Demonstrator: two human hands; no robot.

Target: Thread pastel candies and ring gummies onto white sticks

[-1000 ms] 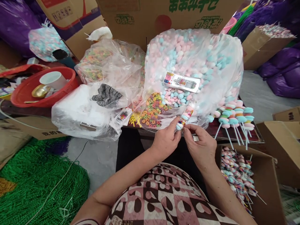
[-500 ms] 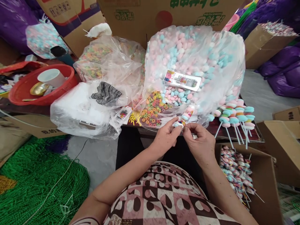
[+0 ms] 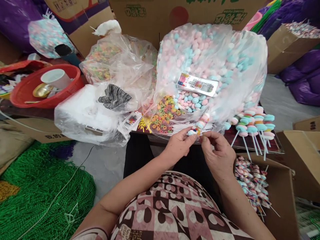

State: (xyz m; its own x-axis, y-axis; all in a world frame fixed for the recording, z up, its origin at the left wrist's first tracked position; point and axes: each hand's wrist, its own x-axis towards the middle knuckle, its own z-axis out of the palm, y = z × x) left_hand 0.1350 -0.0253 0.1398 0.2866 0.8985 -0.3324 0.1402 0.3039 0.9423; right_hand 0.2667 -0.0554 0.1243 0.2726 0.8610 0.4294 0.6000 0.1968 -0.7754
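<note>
My left hand [image 3: 178, 145] is closed on a candy skewer [image 3: 203, 121] in a clear, printed wrapper, its pink, white and blue pieces pointing away from me. Close to its lower end, my right hand [image 3: 219, 151] pinches thumb and fingers together; what lies between them is too small to make out. Just beyond the hands are white sticks [image 3: 178, 127], ring-shaped candies [image 3: 163, 115] and pink and blue candies [image 3: 192, 101]. Unwrapped candy skewers [image 3: 256, 123] lie in a bunch on the table to the right, their sticks over its edge.
A large bag of candies [image 3: 237, 56] bears a stack of printed wrappers [image 3: 197, 85]. Yellow twist ties [image 3: 143, 124] lie left of the ring candies. An open carton [image 3: 282, 190] at lower right contains wrapped skewers. At left stand a red basin [image 3: 22, 96] and green cord [image 3: 50, 186].
Both hands have shifted slightly right in view with the wrapped skewer, as has most of the table scene. My right hand sits a little farther from my left.
</note>
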